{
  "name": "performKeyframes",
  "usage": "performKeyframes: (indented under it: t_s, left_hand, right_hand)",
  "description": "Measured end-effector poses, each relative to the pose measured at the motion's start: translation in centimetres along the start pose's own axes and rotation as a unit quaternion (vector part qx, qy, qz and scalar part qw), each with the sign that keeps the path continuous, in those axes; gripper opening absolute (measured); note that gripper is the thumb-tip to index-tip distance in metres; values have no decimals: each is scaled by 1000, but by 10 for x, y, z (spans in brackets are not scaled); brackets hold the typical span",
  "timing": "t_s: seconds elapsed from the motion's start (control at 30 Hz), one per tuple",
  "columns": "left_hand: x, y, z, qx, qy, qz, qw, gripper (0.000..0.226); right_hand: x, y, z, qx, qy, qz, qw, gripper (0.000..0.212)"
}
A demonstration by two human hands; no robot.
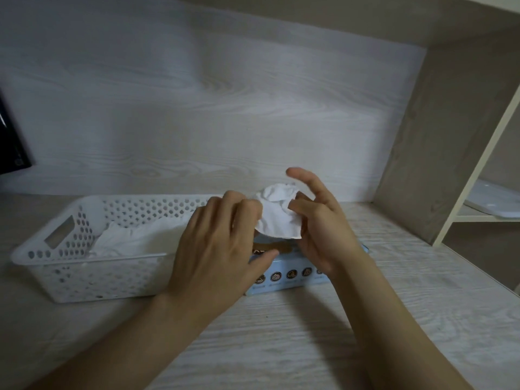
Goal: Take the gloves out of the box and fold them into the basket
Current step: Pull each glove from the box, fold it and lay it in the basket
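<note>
Glove (277,213): white, bunched, held up over the blue box (289,277), just right of the basket (56,266) with white gloves (135,237) already inside. Pinched at its left edge by the curled fingers (242,206) of the left hand (216,249), and at its right by the thumb and a finger of the right hand (323,220), other fingers spread loose. Reads as mid-step: out of the box, fold unfinished. Next calls for flattening, doubling over, then carrying left into the basket. Long axis roughly upright; too crumpled to tell cuff from fingertips.
</note>
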State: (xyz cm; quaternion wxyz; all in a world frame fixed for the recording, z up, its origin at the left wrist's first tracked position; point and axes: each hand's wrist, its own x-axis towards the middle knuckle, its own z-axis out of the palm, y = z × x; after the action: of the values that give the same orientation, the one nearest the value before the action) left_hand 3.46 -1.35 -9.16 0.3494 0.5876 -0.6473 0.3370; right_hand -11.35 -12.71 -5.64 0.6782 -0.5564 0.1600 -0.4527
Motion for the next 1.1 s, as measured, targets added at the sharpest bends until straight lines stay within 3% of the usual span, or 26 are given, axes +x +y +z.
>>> performKeyframes:
  t_s: [0.07,0.23,0.33,0.47,0.57,0.7,0.77,0.83,0.9,1.1]
  left_hand:
    - [0,1,-1,3,12,-7,1000,54]
    - [6,-5,-6,-26,80,-37,996,16]
    - [9,-13,-12,-85,92,-90,988,18]
    - [11,-19,-16,-142,77,-169,972,28]
    - [13,-21,-18,-162,73,-189,966,27]
    - [16,-21,-21,-190,70,-199,959,24]
    - [17,-21,-21,-200,65,-201,957,15]
    - [18,-22,-21,-207,56,-207,955,5]
    - [18,-24,-20,-215,44,-216,951,9]
    - [18,-24,-25,-239,29,-214,947,28]
  right_hand:
    - [-1,-1,2,39,-56,36,997,45]
    - [-1,2,6,45,-111,47,992,36]
    - [-1,2,3,-67,-48,27,996,28]
    - [-6,2,4,-231,-13,-22,973,28]
    - [-6,5,9,-313,30,-60,947,3]
    - [-2,13,8,-385,103,-146,905,20]
    - [-2,14,8,-400,82,-178,896,22]
    - [-3,12,7,-345,26,-164,924,19]
    - [-6,9,9,-297,-12,-122,947,19]
    - [-12,2,13,-265,-69,-51,960,51]
